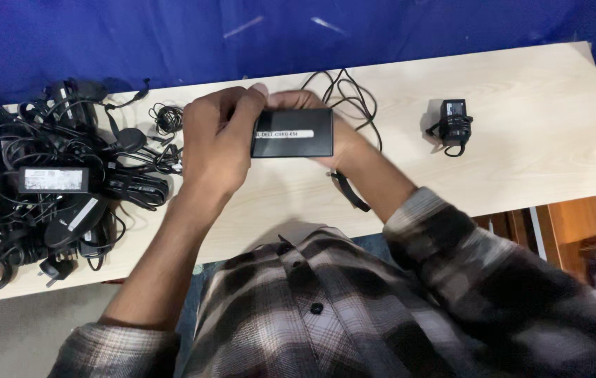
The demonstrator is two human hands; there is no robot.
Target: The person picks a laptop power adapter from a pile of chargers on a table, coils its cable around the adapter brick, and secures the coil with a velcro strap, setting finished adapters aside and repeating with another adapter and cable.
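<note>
From the head view, we see a flat black adapter (pixel 292 132) with a white label strip, held above the table's middle. Our left hand (pixel 219 140) clasps its left end; our right hand (pixel 336 133) cups it from behind and the right. Its cable (pixel 345 98) loops behind. The pale wooden table (pixel 536 154) stands against blue cloth (pixel 382 31). A tangled pile (pixel 53 189) fills the left end; a small coiled charger (pixel 454 122) sits right, with bare board around it.

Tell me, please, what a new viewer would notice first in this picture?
First, the black adapter held over the middle of the table, gripped by the left hand and the right hand. Next, the big tangle of cables heaped at the table's left end. A small charger lies alone on the right.
</note>
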